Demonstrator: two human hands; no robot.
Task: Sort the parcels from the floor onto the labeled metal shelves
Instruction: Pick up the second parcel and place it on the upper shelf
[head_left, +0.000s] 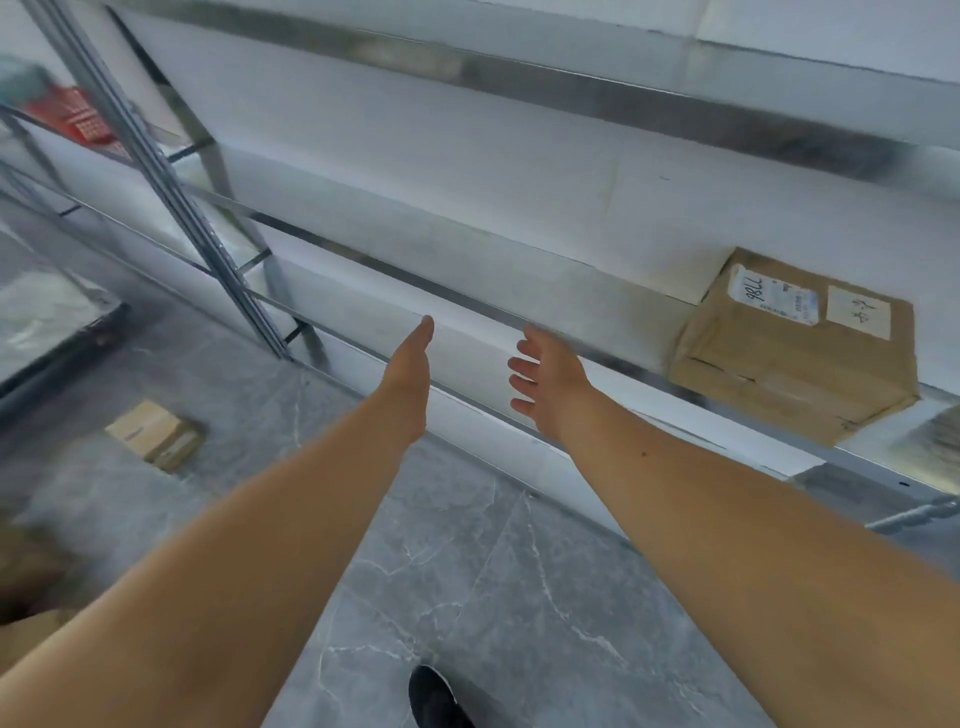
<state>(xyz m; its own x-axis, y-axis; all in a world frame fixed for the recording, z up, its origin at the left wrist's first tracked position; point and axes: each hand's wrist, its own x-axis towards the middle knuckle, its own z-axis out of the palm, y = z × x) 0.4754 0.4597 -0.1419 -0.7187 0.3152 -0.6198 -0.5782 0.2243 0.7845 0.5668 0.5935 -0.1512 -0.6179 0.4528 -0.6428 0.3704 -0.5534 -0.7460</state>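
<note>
A brown cardboard parcel (795, 343) with white labels lies on the metal shelf (571, 291) at the right. A smaller brown parcel (156, 434) sits on the grey floor at the left. Both my arms stretch forward side by side. My left hand (413, 358) is flat, fingers straight, holding nothing, just short of the shelf's front edge. My right hand (545, 376) is spread, empty, its fingertips near the same edge, well left of the shelved parcel.
An upper shelf (571, 88) runs overhead. A slotted metal upright (171, 197) stands at the left, with a red basket (72, 117) on another rack behind it. More brown cardboard (31, 582) lies at the lower left. My dark shoe (436, 699) is on the marbled floor.
</note>
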